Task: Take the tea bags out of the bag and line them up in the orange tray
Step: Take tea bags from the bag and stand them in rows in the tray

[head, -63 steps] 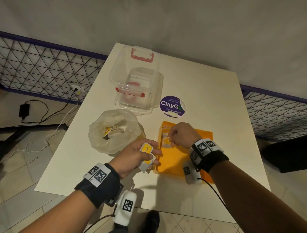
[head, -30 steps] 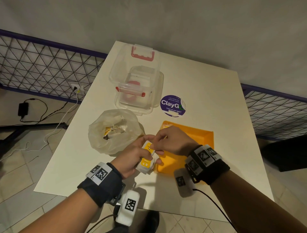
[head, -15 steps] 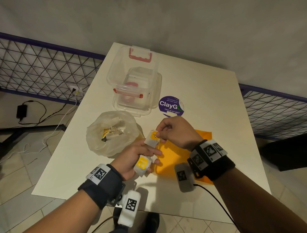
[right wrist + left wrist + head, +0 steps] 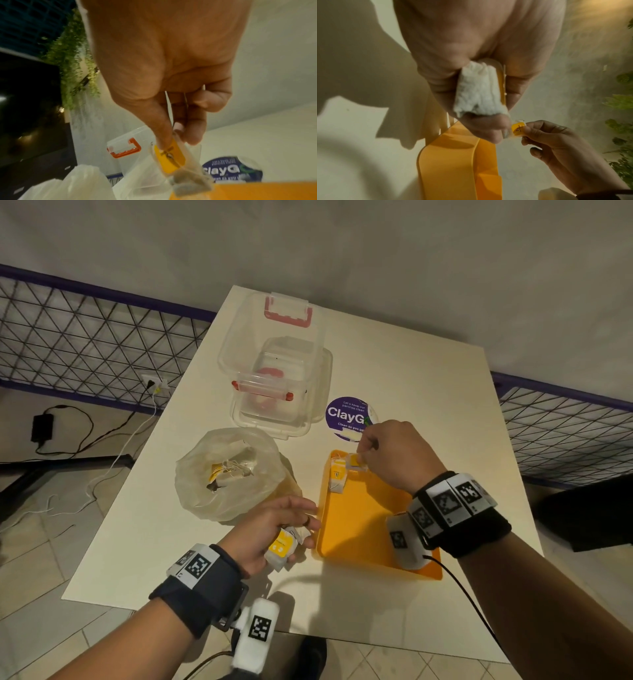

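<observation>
We are lowering a tea bag (image 4: 354, 462) into the far left corner of the orange tray (image 4: 359, 525), our right hand (image 4: 394, 455) pinching it between thumb and fingertips by its yellow tag end, as the right wrist view shows, with the soft pouch hanging below. One tea bag (image 4: 337, 479) is already lying in that corner, and the new one is touching or just beside it; we cannot tell which.

Our left hand (image 4: 274, 529) is resting on the table (image 4: 428, 405) just left of the tray's near left rim, fingers curled around a small stack of tea bags (image 4: 282, 547), with the thumb pressing against them. More tea bags are showing, tangled in their strings, inside the open plastic bag (image 4: 226, 474) to the left of the tray. A clear box (image 4: 274, 378) with red clips and a round purple sticker (image 4: 346, 414) are sitting farther back.

These tea bags are probably very light, soft and easy to crush, with thin paper that could tear if squeezed or dragged. We are judging the stiff tag, or the pouch's top edge, to be the safest place to hold, using a gentle pinch. The loose strings will likely snag on neighbouring bags, so each one should be lifted clear before being laid flat beside the last.
</observation>
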Motion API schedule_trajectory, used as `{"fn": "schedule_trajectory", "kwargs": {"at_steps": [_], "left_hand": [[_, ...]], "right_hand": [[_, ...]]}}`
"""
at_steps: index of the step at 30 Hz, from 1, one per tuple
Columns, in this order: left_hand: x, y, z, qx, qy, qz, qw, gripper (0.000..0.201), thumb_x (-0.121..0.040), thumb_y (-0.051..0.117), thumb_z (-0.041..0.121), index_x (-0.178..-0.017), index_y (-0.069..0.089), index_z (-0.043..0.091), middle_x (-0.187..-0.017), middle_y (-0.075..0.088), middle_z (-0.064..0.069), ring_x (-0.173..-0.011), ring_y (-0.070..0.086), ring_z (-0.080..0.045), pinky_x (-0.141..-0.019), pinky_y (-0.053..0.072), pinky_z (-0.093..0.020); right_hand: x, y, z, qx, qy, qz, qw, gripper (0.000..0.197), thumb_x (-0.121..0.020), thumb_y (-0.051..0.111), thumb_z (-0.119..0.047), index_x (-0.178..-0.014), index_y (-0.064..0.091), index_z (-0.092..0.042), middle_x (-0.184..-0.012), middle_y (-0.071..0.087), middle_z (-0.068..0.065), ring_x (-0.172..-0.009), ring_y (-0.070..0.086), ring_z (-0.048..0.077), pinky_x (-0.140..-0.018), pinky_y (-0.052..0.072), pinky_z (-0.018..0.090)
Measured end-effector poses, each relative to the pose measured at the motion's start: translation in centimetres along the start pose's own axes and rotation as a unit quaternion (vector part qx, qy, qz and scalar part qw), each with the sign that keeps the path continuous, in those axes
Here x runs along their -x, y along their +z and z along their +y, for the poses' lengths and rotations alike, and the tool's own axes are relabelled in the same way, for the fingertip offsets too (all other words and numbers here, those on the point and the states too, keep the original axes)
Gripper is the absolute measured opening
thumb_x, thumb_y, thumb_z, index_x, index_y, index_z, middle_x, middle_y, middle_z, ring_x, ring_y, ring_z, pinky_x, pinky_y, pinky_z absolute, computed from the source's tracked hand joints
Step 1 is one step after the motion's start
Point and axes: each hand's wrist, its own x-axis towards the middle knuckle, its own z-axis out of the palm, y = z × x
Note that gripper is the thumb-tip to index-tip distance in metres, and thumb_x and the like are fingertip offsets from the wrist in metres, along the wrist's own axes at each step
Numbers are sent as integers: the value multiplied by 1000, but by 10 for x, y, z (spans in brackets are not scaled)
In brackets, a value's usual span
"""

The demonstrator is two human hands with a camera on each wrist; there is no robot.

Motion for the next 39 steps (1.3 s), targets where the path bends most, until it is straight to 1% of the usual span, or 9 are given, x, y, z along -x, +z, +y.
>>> {"fn": "schedule_trajectory", "kwargs": {"at_steps": [4, 9, 13, 16, 20, 28, 32, 35, 39], "left_hand": [[2, -1, 0, -5, -2, 7, 1000, 35, -92, 48, -4, -126, 53, -5, -102, 62, -27, -62, 60, -29, -41, 43, -24], [2, -2, -4, -6, -10, 13, 1000, 35, -92, 49, -4, -126, 54, -4, -100, 63, -26, -62, 60, -29, -41, 43, -25], [3, -2, -5, -3, -10, 12, 1000, 33, -93, 50, -4, -125, 54, -4, -100, 62, -26, -62, 61, -29, -41, 43, -24], [3, -2, -5, -3, -9, 11, 1000, 31, -93, 50, -4, -124, 54, -3, -101, 62, -27, -62, 61, -29, -41, 43, -24], [4, -3, -8, 1, -12, 15, 1000, 31, -93, 50, -2, -123, 55, -2, -101, 63, -25, -64, 60, -30, -42, 42, -25], [3, -5, -8, -4, -11, 12, 1000, 31, -93, 51, -2, -124, 55, 0, -102, 63, -25, -65, 61, -30, -42, 43, -25], [4, -5, -7, -3, -8, 7, 1000, 31, -93, 51, -2, -124, 55, 0, -102, 63, -25, -65, 61, -29, -43, 43, -25], [5, -5, -6, 2, -7, 8, 1000, 30, -93, 50, -3, -123, 55, 0, -102, 63, -25, -63, 60, -29, -42, 42, -25], [4, -5, -7, 0, -6, 11, 1000, 30, -93, 51, -3, -122, 55, 0, -101, 64, -25, -64, 60, -30, -42, 43, -25]], "right_hand": [[0, 6, 5, -82, 43, -82, 992, 6, -86, 71, -12, -80, 74, -12, -68, 68, -7, -71, 65, 10, -63, 50, 25], [-4, 32, 11, -94, 63, -188, 976, 4, -86, 73, -12, -83, 72, -12, -66, 73, -2, -63, 72, 11, -66, 53, 24], [-7, 51, 14, -132, 84, -187, 970, 3, -86, 71, -11, -83, 71, -11, -70, 75, 4, -67, 75, 16, -73, 59, 31], [-8, 60, 16, -145, 83, -157, 973, 6, -86, 69, -10, -81, 72, -11, -69, 75, 5, -66, 74, 18, -69, 58, 32], [-9, 65, 17, -193, 106, -117, 968, 11, -86, 64, -4, -80, 72, -8, -67, 72, 8, -52, 67, 16, -58, 58, 33], [-11, 64, 13, -155, 97, -69, 981, 9, -89, 65, -8, -84, 71, -11, -69, 68, 1, -49, 63, 12, -55, 56, 29], [-9, 59, 11, -124, 77, -107, 983, 8, -91, 64, -9, -88, 70, -11, -68, 66, -3, -55, 66, 15, -60, 57, 31], [-8, 50, 9, -109, 67, -157, 979, 4, -91, 67, -12, -88, 70, -13, -69, 71, 5, -61, 71, 25, -61, 58, 34], [-11, 46, 8, -122, 86, -236, 960, 1, -89, 70, -12, -89, 70, -12, -67, 74, 13, -59, 71, 22, -55, 56, 27]]}}
